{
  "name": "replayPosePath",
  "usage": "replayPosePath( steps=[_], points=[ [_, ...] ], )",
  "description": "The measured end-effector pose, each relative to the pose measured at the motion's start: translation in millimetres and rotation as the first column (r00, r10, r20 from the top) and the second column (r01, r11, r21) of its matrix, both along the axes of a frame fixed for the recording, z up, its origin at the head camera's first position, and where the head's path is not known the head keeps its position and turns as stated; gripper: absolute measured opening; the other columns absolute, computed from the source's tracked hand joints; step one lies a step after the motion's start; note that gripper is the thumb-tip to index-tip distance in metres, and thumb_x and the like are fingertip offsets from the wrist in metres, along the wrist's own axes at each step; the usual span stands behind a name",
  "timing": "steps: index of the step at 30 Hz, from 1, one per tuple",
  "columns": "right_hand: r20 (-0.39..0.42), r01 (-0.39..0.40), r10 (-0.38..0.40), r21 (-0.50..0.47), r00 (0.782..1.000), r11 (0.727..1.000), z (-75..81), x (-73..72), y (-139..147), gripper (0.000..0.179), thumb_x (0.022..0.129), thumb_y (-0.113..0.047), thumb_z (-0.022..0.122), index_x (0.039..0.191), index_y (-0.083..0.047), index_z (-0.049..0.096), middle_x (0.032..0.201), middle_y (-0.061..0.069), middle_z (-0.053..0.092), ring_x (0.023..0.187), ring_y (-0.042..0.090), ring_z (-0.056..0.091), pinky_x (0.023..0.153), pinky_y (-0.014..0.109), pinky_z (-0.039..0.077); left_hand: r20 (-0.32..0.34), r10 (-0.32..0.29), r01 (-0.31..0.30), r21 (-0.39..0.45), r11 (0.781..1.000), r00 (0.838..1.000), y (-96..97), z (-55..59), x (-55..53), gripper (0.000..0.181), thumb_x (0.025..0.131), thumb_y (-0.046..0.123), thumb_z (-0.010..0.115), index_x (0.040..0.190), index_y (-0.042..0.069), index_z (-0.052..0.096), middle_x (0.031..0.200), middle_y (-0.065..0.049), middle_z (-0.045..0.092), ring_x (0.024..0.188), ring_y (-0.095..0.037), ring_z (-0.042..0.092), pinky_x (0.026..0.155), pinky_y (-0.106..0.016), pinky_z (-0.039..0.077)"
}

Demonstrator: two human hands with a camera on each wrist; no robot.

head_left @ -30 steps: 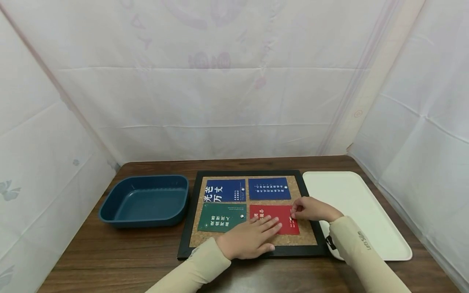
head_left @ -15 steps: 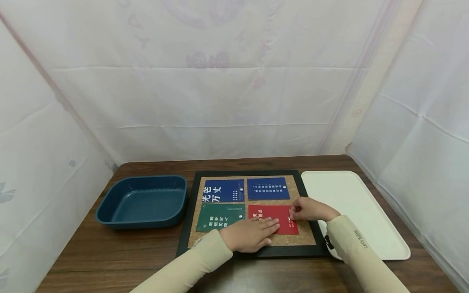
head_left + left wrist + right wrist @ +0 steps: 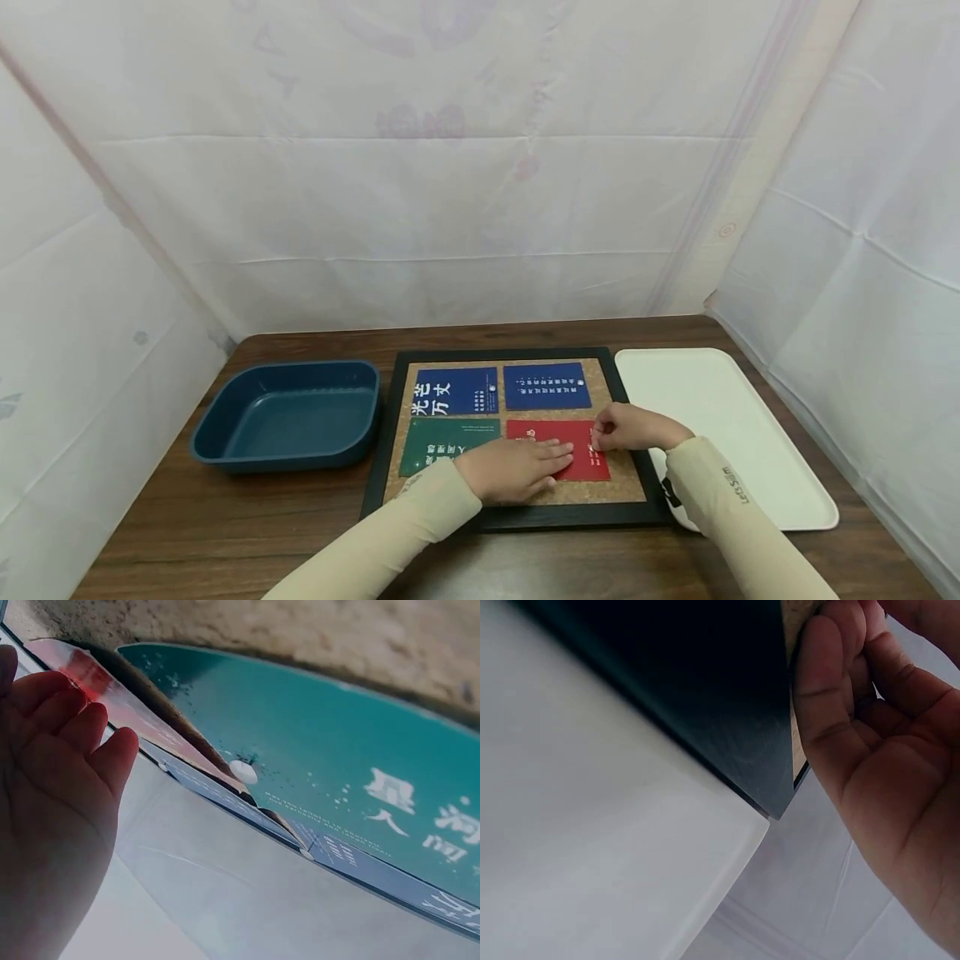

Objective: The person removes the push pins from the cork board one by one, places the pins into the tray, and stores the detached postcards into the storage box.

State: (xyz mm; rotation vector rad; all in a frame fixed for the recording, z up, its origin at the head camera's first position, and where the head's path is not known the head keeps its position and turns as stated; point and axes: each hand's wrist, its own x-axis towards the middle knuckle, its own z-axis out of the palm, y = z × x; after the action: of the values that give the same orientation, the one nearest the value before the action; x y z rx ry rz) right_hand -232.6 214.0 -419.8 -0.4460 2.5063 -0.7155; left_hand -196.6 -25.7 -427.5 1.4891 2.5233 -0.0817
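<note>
A black-framed cork board point(image 3: 630, 492) lies on the table with two blue cards, a green card point(image 3: 450, 437) and a red card point(image 3: 555, 430). In the head view my left hand point(image 3: 510, 469) lies flat, its straight fingers resting on the red card. My right hand point(image 3: 641, 427) is at that card's right edge, thumb and fingers pinched together on a small white thumbtack, mostly hidden by the fingertips. White tacks sit in the blue card point(image 3: 547, 385) and, in the left wrist view, a round white tack point(image 3: 243, 772) in the green card. The right wrist view shows curled fingers point(image 3: 821, 667) beside the frame.
An open dark teal tray point(image 3: 288, 417) stands left of the board. A flat white tray point(image 3: 720, 417) lies to the right, against the board's frame. White cloth point(image 3: 450, 208) hangs behind and at both sides of the wooden table point(image 3: 225, 533).
My left hand has slid slightly forward over the board, and its sleeve now covers more of the green card. The right hand stays at the red card's edge.
</note>
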Motion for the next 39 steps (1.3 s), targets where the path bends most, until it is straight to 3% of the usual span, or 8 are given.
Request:
replayPosePath(
  steps=[6,13,29,39],
  points=[
    [0.01,-0.015,0.015,0.009,1.0,1.0,-1.1,-0.7,-2.4,0.013,0.087,-0.011,0.068,0.075,-0.008,0.065,0.063,-0.002,0.052,0.059,0.011,0.046,0.056,0.023,0.039,0.058,0.029,-0.029,-0.006,1.0,0.998,2.1,-1.7,-0.8,0.049,0.102,0.036,0.042,0.15,0.025,0.035,0.156,0.009,0.031,0.142,-0.005,0.031,0.112,-0.026,0.036],
    [-0.003,-0.024,0.024,0.038,1.0,0.999,0.3,0.0,-4.4,0.013,0.087,-0.011,0.067,0.074,-0.008,0.065,0.062,-0.002,0.052,0.058,0.011,0.046,0.056,0.023,0.039,0.024,-0.002,0.002,-0.011,1.0,1.0,3.0,-3.1,-0.8,0.048,0.103,0.033,0.043,0.15,0.023,0.037,0.155,0.008,0.032,0.141,-0.004,0.032,0.109,-0.025,0.04],
    [-0.02,-0.028,0.029,0.053,0.999,0.998,-2.2,-1.0,-5.5,0.014,0.086,-0.009,0.066,0.072,-0.009,0.064,0.061,-0.002,0.051,0.057,0.011,0.045,0.054,0.023,0.038,0.091,0.028,-0.03,0.018,0.999,0.995,2.5,-4.2,-2.6,0.049,0.102,0.032,0.043,0.15,0.024,0.036,0.156,0.008,0.031,0.142,-0.004,0.03,0.112,-0.024,0.036],
    [-0.03,-0.063,0.065,0.058,0.997,0.996,-0.3,-0.4,-5.6,0.014,0.087,-0.008,0.065,0.073,-0.008,0.063,0.061,-0.003,0.05,0.056,0.01,0.044,0.054,0.022,0.037,0.096,0.029,-0.031,0.016,0.999,0.995,2.8,-5.2,-3.2,0.048,0.103,0.032,0.042,0.15,0.023,0.036,0.157,0.008,0.029,0.143,-0.004,0.029,0.112,-0.024,0.035]
  ],
)
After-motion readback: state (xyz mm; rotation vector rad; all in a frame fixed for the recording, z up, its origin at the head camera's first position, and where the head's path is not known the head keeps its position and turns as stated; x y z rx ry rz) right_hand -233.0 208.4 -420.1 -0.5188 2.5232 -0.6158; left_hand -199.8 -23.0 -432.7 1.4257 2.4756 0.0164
